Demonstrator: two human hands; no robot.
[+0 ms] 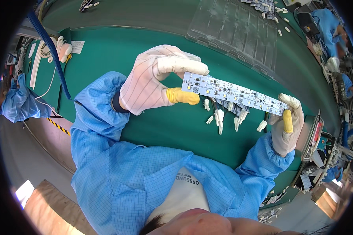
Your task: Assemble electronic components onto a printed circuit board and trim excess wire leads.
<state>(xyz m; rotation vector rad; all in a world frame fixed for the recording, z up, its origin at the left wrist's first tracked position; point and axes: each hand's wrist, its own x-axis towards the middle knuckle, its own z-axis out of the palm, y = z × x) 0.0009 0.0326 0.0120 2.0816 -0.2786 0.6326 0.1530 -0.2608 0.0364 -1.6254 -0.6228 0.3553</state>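
Holding a long white circuit board (234, 94), dotted with small components, raised above a green tabletop (164, 135) between both gloved hands. Pinching one end between the yellow-capped thumb and white-wrapped finger of the left hand (147, 82); gripping the opposite end in the same way with the right hand (288, 135). Showing small white connectors (220, 117) bodyward of the board, between the hands. Lying beyond both hands, a clear plastic tray (231, 33). Set well left of the left hand, a small white fan (45, 51); hanging on that side too, a blue coiled hose (52, 47).
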